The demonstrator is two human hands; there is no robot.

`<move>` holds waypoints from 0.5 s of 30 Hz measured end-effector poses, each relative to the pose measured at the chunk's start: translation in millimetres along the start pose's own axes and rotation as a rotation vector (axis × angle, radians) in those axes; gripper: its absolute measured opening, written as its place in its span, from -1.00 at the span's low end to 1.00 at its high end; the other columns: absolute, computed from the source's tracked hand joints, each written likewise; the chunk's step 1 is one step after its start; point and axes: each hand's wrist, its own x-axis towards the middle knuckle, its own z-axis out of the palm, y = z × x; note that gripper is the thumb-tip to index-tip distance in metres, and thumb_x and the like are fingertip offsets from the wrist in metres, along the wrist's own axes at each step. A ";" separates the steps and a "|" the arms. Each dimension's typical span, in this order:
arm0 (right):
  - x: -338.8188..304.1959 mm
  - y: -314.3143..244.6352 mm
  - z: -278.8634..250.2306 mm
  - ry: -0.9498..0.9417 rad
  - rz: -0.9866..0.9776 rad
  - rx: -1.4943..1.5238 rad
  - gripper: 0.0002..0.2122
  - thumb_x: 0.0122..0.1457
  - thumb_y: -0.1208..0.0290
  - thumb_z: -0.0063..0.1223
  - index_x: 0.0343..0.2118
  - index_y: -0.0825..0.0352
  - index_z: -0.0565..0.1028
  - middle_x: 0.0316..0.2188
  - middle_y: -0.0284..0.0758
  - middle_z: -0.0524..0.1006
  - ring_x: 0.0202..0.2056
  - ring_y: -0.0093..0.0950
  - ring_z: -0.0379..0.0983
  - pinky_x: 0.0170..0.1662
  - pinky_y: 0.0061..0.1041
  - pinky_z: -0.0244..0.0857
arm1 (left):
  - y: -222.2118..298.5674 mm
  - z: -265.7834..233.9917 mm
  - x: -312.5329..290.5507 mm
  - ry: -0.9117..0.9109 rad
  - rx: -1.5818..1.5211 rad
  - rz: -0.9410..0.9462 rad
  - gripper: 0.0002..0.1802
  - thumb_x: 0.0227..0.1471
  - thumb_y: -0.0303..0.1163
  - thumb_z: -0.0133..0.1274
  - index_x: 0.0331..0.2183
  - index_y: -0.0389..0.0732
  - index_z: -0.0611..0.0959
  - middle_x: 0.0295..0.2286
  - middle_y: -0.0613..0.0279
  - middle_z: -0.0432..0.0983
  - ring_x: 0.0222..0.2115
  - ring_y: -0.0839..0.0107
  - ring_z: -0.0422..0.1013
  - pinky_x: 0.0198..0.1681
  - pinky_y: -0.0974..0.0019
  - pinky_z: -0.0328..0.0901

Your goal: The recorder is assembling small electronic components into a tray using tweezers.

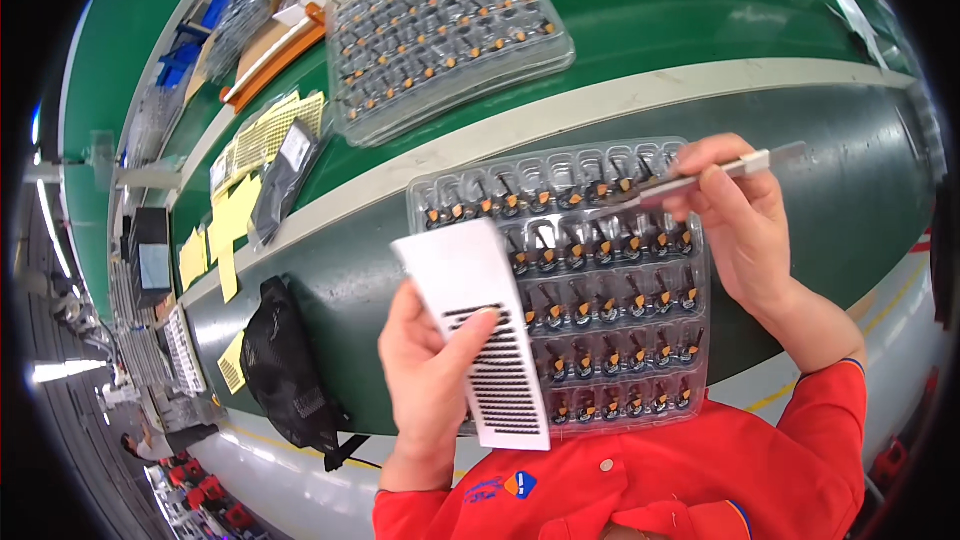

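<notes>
L hand (425,380) pinched a thin, floppy white sheet (478,325) at its edge; I judged it light. R hand (740,220) fingers closed on tweezers (700,178) over the tray (600,290).

Your way over the near parts tray (560,180) is blocked by the white sheet (480,330) and tweezers (700,178), while the dark belt (850,190) to its right lies open.

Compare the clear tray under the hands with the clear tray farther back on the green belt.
The near tray lies on the dark strip beneath the left hand and right hand; the far tray sits untouched on the green surface. The near tray is partly hidden by a white sheet held over it; the far tray is fully in view. The near tray lies roughly square to the person, the far tray is turned at an angle. Both are clear plastic with rows of small black and orange parts.
</notes>
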 end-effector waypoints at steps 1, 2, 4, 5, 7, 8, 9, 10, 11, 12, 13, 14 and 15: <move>-2.5 -4.4 4.8 -0.053 -0.011 0.037 -0.86 0.15 0.48 -0.08 -0.28 0.42 0.43 -0.33 -0.27 0.46 -0.35 -0.56 0.44 -0.27 -0.61 0.31 | -0.5 2.9 1.1 -0.049 -0.028 -0.063 -0.60 -0.10 -0.73 0.00 -0.15 -0.42 0.34 -0.30 0.07 0.49 -0.32 0.47 0.45 -0.24 0.47 0.35; -5.4 -8.8 8.1 -0.099 -0.023 0.072 -0.88 0.13 0.53 -0.04 -0.29 0.43 0.45 -0.33 -0.27 0.50 -0.35 -0.56 0.45 -0.27 -0.62 0.32 | -0.2 6.3 0.9 -0.104 -0.056 -0.127 -0.63 -0.08 -0.72 0.01 -0.16 -0.41 0.35 -0.31 0.07 0.50 -0.32 0.47 0.45 -0.24 0.47 0.35; -10.0 -14.3 14.4 -0.173 -0.022 -0.041 -0.88 0.11 0.54 -0.02 -0.31 0.44 0.45 -0.34 -0.24 0.50 -0.36 -0.53 0.45 -0.29 -0.59 0.32 | 0.2 11.1 -1.6 -0.117 -0.052 -0.124 -0.65 -0.07 -0.71 0.00 -0.17 -0.41 0.35 -0.31 0.07 0.50 -0.32 0.48 0.45 -0.25 0.47 0.35; -11.7 -16.1 17.2 -0.237 -0.023 -0.155 -0.87 0.08 0.54 -0.01 -0.32 0.45 0.45 -0.35 -0.22 0.50 -0.37 -0.50 0.45 -0.30 -0.57 0.32 | 0.4 12.9 -2.8 -0.138 -0.045 -0.127 -0.67 -0.05 -0.69 0.00 -0.18 -0.40 0.34 -0.31 0.06 0.50 -0.32 0.48 0.45 -0.25 0.47 0.35; -12.4 -16.3 19.1 -0.300 -0.023 -0.270 -0.87 0.05 0.55 0.01 -0.33 0.46 0.46 -0.35 -0.19 0.50 -0.38 -0.48 0.44 -0.32 -0.54 0.32 | -0.3 14.6 -3.9 -0.159 -0.040 -0.130 -0.69 -0.04 -0.68 0.00 -0.19 -0.40 0.34 -0.31 0.06 0.51 -0.32 0.49 0.46 -0.26 0.47 0.35; -12.4 -13.9 18.9 -0.309 -0.044 -0.300 -0.88 0.04 0.57 0.03 -0.34 0.45 0.48 -0.36 -0.22 0.51 -0.37 -0.50 0.45 -0.31 -0.56 0.31 | -1.2 14.9 -4.0 -0.156 -0.030 -0.134 -0.70 -0.03 -0.68 -0.01 -0.20 -0.39 0.34 -0.32 0.06 0.51 -0.33 0.49 0.46 -0.26 0.47 0.36; -12.2 -11.4 18.8 -0.318 -0.064 -0.330 -0.88 0.02 0.60 0.06 -0.34 0.43 0.50 -0.37 -0.25 0.52 -0.36 -0.52 0.45 -0.29 -0.58 0.30 | -2.2 14.8 -4.0 -0.153 -0.020 -0.139 -0.71 -0.02 -0.67 -0.01 -0.21 -0.39 0.34 -0.33 0.06 0.51 -0.33 0.50 0.46 -0.27 0.47 0.36; -12.3 -10.0 19.0 -0.328 -0.084 -0.360 -0.87 0.00 0.63 0.08 -0.34 0.42 0.52 -0.38 -0.27 0.54 -0.35 -0.54 0.46 -0.28 -0.60 0.29 | -2.9 14.4 -4.0 -0.150 -0.009 -0.143 -0.73 -0.02 -0.66 -0.01 -0.22 -0.39 0.34 -0.33 0.06 0.51 -0.33 0.50 0.46 -0.28 0.47 0.36; -13.0 -9.7 19.6 -0.329 -0.083 -0.360 -0.87 0.00 0.63 0.08 -0.34 0.42 0.52 -0.38 -0.27 0.54 -0.35 -0.54 0.46 -0.28 -0.60 0.29 | -3.3 14.0 -3.9 -0.148 -0.011 -0.144 -0.73 -0.02 -0.66 -0.01 -0.22 -0.39 0.34 -0.33 0.06 0.51 -0.33 0.50 0.46 -0.28 0.47 0.36; -13.5 -9.1 20.3 -0.319 -0.075 -0.358 -0.87 0.00 0.62 0.09 -0.34 0.42 0.52 -0.39 -0.28 0.54 -0.35 -0.53 0.46 -0.29 -0.59 0.29 | -3.6 13.5 -3.3 -0.150 -0.004 -0.141 -0.73 -0.02 -0.66 -0.01 -0.22 -0.39 0.34 -0.33 0.06 0.51 -0.33 0.50 0.46 -0.28 0.47 0.36; -14.1 -8.6 21.1 -0.308 -0.068 -0.357 -0.88 0.01 0.61 0.09 -0.35 0.41 0.52 -0.39 -0.28 0.54 -0.35 -0.53 0.46 -0.29 -0.59 0.29 | -3.9 13.1 -2.8 -0.151 0.004 -0.139 -0.73 -0.01 -0.66 -0.01 -0.22 -0.39 0.34 -0.33 0.06 0.51 -0.33 0.50 0.46 -0.28 0.48 0.36; -14.3 -8.2 21.6 -0.297 -0.061 -0.355 -0.88 0.01 0.60 0.10 -0.35 0.41 0.52 -0.40 -0.29 0.54 -0.35 -0.53 0.46 -0.29 -0.59 0.29 | -4.1 12.7 -2.6 -0.153 0.011 -0.137 -0.73 -0.01 -0.66 -0.01 -0.22 -0.39 0.34 -0.33 0.06 0.51 -0.33 0.51 0.46 -0.28 0.48 0.36; -14.1 -8.1 22.0 -0.299 -0.060 -0.355 -0.88 0.01 0.60 0.10 -0.35 0.41 0.52 -0.40 -0.29 0.54 -0.35 -0.53 0.46 -0.29 -0.59 0.29 | -4.3 12.4 -2.6 -0.151 0.010 -0.136 -0.73 -0.01 -0.66 -0.01 -0.22 -0.39 0.34 -0.33 0.06 0.51 -0.33 0.51 0.46 -0.28 0.48 0.36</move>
